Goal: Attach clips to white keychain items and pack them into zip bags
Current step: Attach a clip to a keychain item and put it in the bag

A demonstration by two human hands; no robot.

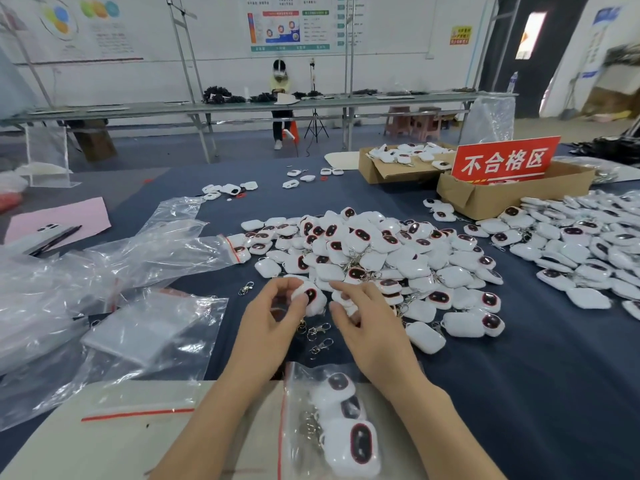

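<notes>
Left grip [266,320] pinches one keychain [310,295], right grip [367,327] a second keychain [342,299], near three clips [318,329].

Keychain pile [374,251] ahead, bags [104,271] left, seemingly bare cloth [540,375] right.

This is a factory packing hall. A bench [536,375] under dark cloth carries a big heap of the same white keychains [381,251], empty zip bags [149,251] and cardboard boxes [485,202] with a red sign [504,161]. Behind, another worker [280,88] sits at a long bench [138,109] under wall charts [291,27].
</notes>
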